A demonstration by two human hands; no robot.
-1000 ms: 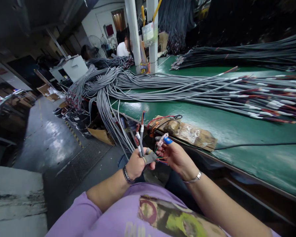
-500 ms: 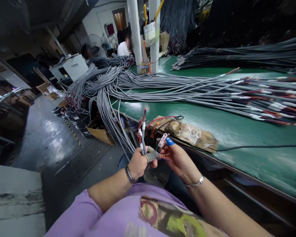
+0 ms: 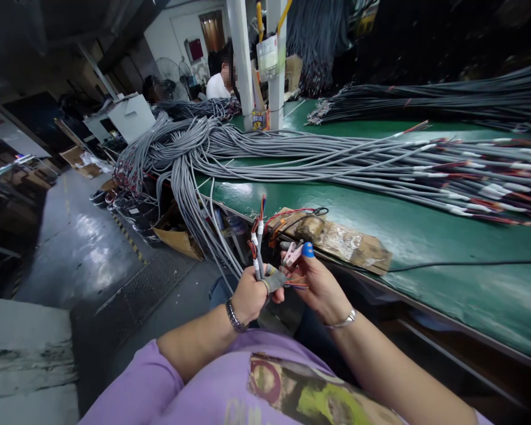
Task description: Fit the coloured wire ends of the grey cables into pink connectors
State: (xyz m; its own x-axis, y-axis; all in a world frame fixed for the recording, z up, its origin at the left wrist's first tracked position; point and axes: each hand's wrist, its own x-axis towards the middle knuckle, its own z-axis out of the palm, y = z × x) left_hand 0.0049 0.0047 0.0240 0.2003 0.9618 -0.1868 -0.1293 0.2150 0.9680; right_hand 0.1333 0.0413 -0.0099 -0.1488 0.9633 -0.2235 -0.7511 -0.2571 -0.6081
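My left hand [image 3: 253, 294] is closed around several grey cables [image 3: 259, 255], whose white-taped ends with fanned-out coloured wires stick up above the fist. Grey covering wraps its thumb. Thin loose coloured wires [image 3: 295, 284] stick out from the left fingers toward my right hand [image 3: 325, 289]. The right hand is closed on a small pink clip-like tool [image 3: 292, 254], tilted up between thumb and fingers. A blue wrap covers the right thumb tip. Both hands are close together in front of the bench edge, and the lower right fingers are partly hidden.
A long bundle of grey cables [image 3: 292, 154] lies along the green bench [image 3: 446, 248] and hangs over its left edge. A taped cardboard piece [image 3: 349, 239] lies at the front edge. Dark cables [image 3: 425, 100] lie farther back, by a white post [image 3: 276, 71]. A person [image 3: 219, 85] sits beyond.
The pink tool has tilted further over to the right in my right hand. The right thumb has shifted slightly. My left hand still holds the cables.
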